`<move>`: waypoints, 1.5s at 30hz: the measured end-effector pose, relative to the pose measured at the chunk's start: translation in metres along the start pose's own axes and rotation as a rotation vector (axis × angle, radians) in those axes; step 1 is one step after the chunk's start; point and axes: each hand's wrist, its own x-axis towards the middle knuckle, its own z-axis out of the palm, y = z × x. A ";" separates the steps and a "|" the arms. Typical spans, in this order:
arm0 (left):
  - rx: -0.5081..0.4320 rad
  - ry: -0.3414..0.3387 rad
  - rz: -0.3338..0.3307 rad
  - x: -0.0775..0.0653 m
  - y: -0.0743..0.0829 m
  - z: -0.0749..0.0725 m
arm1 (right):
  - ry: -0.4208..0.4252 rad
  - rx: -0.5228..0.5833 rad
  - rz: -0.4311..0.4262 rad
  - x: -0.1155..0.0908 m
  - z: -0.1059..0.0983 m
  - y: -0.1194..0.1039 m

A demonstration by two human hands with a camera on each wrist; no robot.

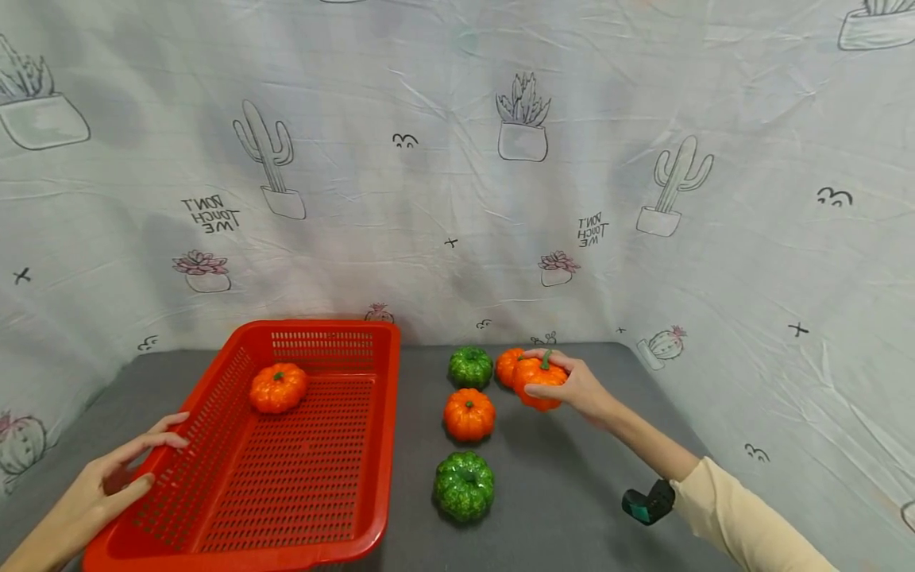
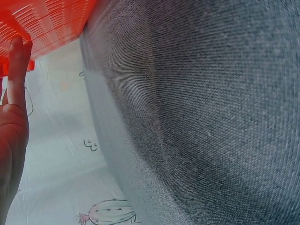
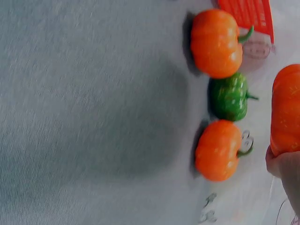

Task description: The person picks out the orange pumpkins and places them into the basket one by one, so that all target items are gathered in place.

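My right hand (image 1: 582, 391) holds an orange toy pumpkin (image 1: 539, 383) with a green stem, raised above the table. In the right wrist view this pumpkin (image 3: 287, 112) shows at the right edge, clear of the tabletop. My left hand (image 1: 107, 485) grips the left rim of a red plastic basket (image 1: 391, 445); in the left wrist view a finger (image 2: 18, 70) lies against the basket's outer side. Inside the basket sits one orange pumpkin (image 1: 279, 388). Another orange pumpkin (image 1: 508, 367), partly hidden, stands on the table behind the held one.
Between basket and right hand, a column on the grey table (image 1: 557, 508) holds a green pumpkin (image 1: 471, 367) at the back, an orange pumpkin (image 1: 469, 415) and a nearer green pumpkin (image 1: 464, 486). A printed cloth (image 1: 443, 199) hangs behind.
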 end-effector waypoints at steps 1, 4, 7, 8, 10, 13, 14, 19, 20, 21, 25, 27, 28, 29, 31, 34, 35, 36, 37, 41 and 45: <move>-0.004 -0.002 -0.002 0.000 0.000 0.000 | 0.002 0.008 0.001 0.001 0.002 -0.002; -0.025 -0.006 -0.011 0.000 0.000 -0.001 | 0.008 0.014 -0.001 0.002 0.009 -0.008; -0.051 -0.013 0.000 0.001 0.000 -0.002 | 0.001 0.028 -0.010 0.003 0.015 -0.014; -0.051 -0.013 0.007 0.001 0.001 -0.001 | -0.002 0.030 -0.014 0.003 0.017 -0.016; -0.046 -0.015 0.020 0.001 0.001 -0.001 | -0.005 0.040 -0.013 0.005 0.022 -0.021; -0.007 -0.002 0.033 0.001 0.001 0.000 | 0.000 0.051 -0.007 0.009 0.029 -0.028; 0.005 0.004 0.034 0.000 0.001 0.001 | 0.003 0.053 -0.004 0.010 0.032 -0.030; 0.040 0.024 0.042 -0.001 0.001 0.001 | -0.001 0.081 -0.002 0.021 0.045 -0.040; 0.050 0.027 0.049 -0.002 0.001 0.002 | -0.005 0.081 -0.006 0.023 0.048 -0.042; 0.049 0.025 0.052 -0.002 0.002 0.002 | -0.008 0.081 -0.009 0.025 0.050 -0.044; 0.025 0.012 0.047 -0.002 0.004 0.001 | -0.032 0.099 -0.036 0.034 0.060 -0.048; 0.010 0.002 0.050 -0.001 0.004 0.002 | -0.048 0.128 -0.047 0.040 0.066 -0.050; 0.012 0.000 0.057 -0.001 0.004 0.002 | -0.057 0.149 -0.051 0.042 0.068 -0.050; 0.015 0.000 0.066 0.000 0.005 0.002 | -0.064 0.170 -0.052 0.045 0.071 -0.051; 0.036 0.008 0.089 0.001 0.006 0.003 | -0.076 0.205 -0.053 0.050 0.076 -0.053; 0.068 0.022 0.119 0.002 0.009 0.004 | -0.084 0.232 -0.056 0.057 0.084 -0.057; 0.062 0.023 0.122 0.002 0.010 0.005 | -0.083 0.229 -0.056 0.059 0.087 -0.058; 0.057 0.025 0.126 0.002 0.011 0.005 | -0.083 0.228 -0.056 0.061 0.089 -0.059; 0.058 0.026 0.130 0.002 0.012 0.005 | -0.082 0.222 -0.060 0.064 0.092 -0.060; 0.041 0.022 0.130 0.001 0.013 0.004 | -0.086 0.208 -0.076 0.073 0.102 -0.064; 0.057 0.027 0.123 0.000 0.014 0.004 | -0.111 0.224 -0.093 0.081 0.112 -0.068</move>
